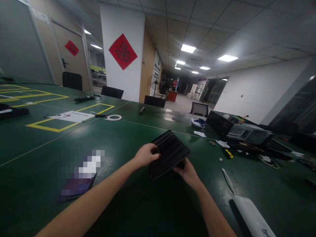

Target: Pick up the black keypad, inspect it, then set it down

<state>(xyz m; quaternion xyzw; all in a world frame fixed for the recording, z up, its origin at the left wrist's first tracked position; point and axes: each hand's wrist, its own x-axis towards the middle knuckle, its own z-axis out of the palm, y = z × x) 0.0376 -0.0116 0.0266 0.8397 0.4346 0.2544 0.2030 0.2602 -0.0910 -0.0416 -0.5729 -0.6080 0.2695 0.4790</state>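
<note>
While tilted, the black ribbed panel (169, 153) sits gripped — left hand (145, 154), right hand (187, 171).

1. Hands: two, a left hand (145, 154) and a right hand (186, 171).
2. Black ribbed panels: one (170, 152), gripped by both hands.
3. Red diamond wall decorations: two, one on the white pillar (122, 51) and one on the door (71, 47).
4. White tape rings: one (114, 117) on the green table (37, 154).
5. Yellow-handled tools: one (228, 153).
6. Open computer chassis: one (248, 133).
7. Lit ceiling light panels on the right-hand ceiling: six, counted as visible; those farther off are too small to tell apart.
</note>
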